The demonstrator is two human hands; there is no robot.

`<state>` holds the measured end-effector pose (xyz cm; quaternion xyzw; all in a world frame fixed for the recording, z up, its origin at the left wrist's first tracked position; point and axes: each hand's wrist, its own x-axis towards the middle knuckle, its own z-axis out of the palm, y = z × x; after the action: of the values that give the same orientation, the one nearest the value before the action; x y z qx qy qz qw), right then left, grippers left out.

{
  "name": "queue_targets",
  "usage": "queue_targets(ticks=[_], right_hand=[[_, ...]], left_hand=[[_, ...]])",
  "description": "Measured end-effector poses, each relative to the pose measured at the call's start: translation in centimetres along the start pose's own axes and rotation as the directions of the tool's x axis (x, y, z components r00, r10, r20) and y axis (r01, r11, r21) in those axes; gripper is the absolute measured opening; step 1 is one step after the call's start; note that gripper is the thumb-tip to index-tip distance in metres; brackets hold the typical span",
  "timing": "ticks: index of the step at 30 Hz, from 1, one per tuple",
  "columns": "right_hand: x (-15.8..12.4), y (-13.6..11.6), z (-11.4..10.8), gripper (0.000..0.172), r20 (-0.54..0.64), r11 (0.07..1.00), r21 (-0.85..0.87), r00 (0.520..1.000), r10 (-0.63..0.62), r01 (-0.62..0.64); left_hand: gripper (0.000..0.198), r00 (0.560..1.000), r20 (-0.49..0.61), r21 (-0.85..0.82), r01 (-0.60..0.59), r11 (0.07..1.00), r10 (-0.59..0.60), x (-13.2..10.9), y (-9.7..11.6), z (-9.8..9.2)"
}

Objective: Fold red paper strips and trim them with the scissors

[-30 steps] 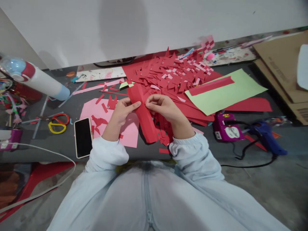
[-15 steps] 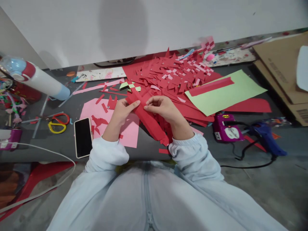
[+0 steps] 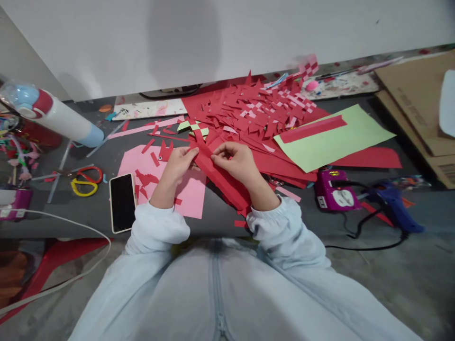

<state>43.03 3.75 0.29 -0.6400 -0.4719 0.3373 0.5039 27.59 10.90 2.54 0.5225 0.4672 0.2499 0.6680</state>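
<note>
Both hands pinch a long folded red paper strip (image 3: pixel 222 179) that slants from upper left down to the right over the dark table (image 3: pixel 81 208). My left hand (image 3: pixel 177 163) grips its upper left end with thumb and fingers closed. My right hand (image 3: pixel 236 163) pinches the strip just to the right, fingers curled on its edge. Behind the hands lies a heap of red paper cuttings (image 3: pixel 249 111) with pink-and-red woven pieces. A pink sheet (image 3: pixel 192 194) with red scraps lies under the left hand.
A phone (image 3: pixel 122 202) lies left of my left wrist, with red and yellow scissors (image 3: pixel 85 181) beyond. A white bottle (image 3: pixel 57 118) lies far left. A green sheet (image 3: pixel 334 137), purple device (image 3: pixel 332 192), blue glue gun (image 3: pixel 394 206) and cardboard (image 3: pixel 415 94) are at the right.
The red strip has swung from pointing nearly straight down to slanting lower right and lying flatter. Both hands slid slightly down with it, still pinching its upper end.
</note>
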Motion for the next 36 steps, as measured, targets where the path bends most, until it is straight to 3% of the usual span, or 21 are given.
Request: queue_targets(ticks=[8,17,23,29,36], right_hand=[[-0.2,0.2,0.6,0.015,-0.057,0.998,-0.048,0.998,-0.036,0.034],[-0.5,0.2,1.1,0.020,-0.086,0.995,-0.063,0.993,-0.082,0.077],[-0.4,0.6,1.0,0.018,-0.084,0.996,-0.077,0.995,-0.046,0.040],[-0.5,0.7,1.1,0.022,-0.081,0.987,-0.088,0.987,-0.138,0.131],[-0.9,0.0,1.3,0.026,-0.022,0.937,-0.254,0.967,-0.254,0.240]], left_hand=[[0.023,0.998,0.022,0.024,-0.061,0.998,0.061,0.0,-0.3,-0.3],[0.036,0.996,0.006,0.017,-0.087,0.996,0.087,0.4,-0.8,-0.4],[0.031,0.977,-0.089,0.107,-0.186,0.977,0.196,0.5,-1.0,-0.5],[0.024,0.981,-0.113,0.066,-0.150,0.986,0.157,0.6,-0.9,-0.5],[0.019,0.977,-0.159,0.103,-0.129,0.986,0.145,0.6,-1.0,-0.5]])
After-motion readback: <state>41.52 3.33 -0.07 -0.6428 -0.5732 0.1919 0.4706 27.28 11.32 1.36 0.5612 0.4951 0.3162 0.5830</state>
